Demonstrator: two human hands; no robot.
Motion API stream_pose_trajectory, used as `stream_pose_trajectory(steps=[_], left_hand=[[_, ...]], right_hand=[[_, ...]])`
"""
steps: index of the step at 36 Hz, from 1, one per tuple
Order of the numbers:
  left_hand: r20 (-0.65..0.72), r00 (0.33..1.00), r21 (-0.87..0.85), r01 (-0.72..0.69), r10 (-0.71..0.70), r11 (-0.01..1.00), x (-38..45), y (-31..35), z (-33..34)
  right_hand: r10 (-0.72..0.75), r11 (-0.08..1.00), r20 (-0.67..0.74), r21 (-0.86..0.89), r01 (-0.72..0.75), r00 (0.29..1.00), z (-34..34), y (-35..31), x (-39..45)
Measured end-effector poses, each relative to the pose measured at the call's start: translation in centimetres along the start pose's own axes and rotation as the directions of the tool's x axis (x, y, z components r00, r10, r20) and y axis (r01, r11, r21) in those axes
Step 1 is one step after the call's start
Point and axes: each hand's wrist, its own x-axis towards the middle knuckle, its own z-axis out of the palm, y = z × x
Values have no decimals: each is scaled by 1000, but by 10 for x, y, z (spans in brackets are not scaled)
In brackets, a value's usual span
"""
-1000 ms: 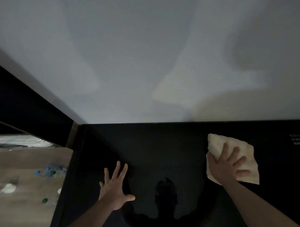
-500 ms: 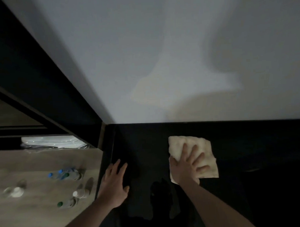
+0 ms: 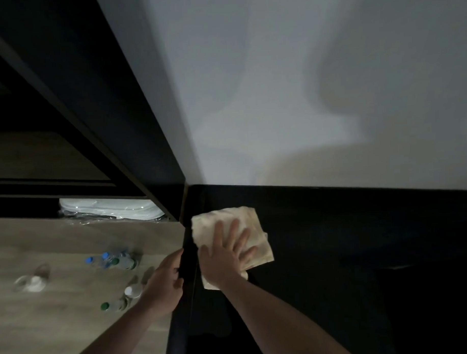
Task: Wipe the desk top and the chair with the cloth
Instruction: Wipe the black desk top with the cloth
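Note:
A cream cloth (image 3: 244,224) lies flat on the glossy black desk top (image 3: 322,240), close to the desk's left edge and back corner. My right hand (image 3: 224,259) presses down on the cloth with fingers spread. My left hand (image 3: 164,282) grips the desk's left edge, fingers curled over it just left of the cloth. The chair is not in view.
A pale wall (image 3: 303,95) rises behind the desk. Left of the desk is a lower wooden surface (image 3: 60,315) with several plastic bottles (image 3: 116,260) and a wrapped white bundle (image 3: 109,210) under dark shelving (image 3: 53,117).
My right hand has slid the cloth leftward across the desk to its left edge. My left hand has moved off the desk top onto the left edge. The view has swung left.

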Motion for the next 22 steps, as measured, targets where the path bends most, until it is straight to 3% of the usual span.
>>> stream_pose_trajectory(steps=[6, 7, 10, 12, 15, 18, 22], left_hand=[[-104, 983, 267, -116, 148, 957, -17, 38, 2], [-98, 979, 285, -144, 178, 948, -17, 41, 4], [14, 963, 362, -257, 271, 896, -8, 47, 15], [97, 955, 465, -292, 280, 836, 2, 53, 24], [143, 948, 607, -311, 285, 731, 15, 62, 33], [91, 962, 702, -246, 259, 668, 30, 64, 41], [88, 974, 759, -200, 207, 620, 45, 65, 50]], right_hand=[[-53, 998, 142, 45, 47, 988, -13, -19, 5], [-87, 994, 121, 82, 77, 989, -21, -13, 2], [-163, 954, -115, 235, 186, 980, -48, 21, -16], [-177, 974, -184, 112, 199, 967, -65, 52, -30], [-101, 992, -171, -91, 87, 980, -84, 102, -46], [-15, 965, -171, -262, -31, 985, -96, 148, -53], [92, 927, -120, -352, -129, 988, -102, 191, -55]])
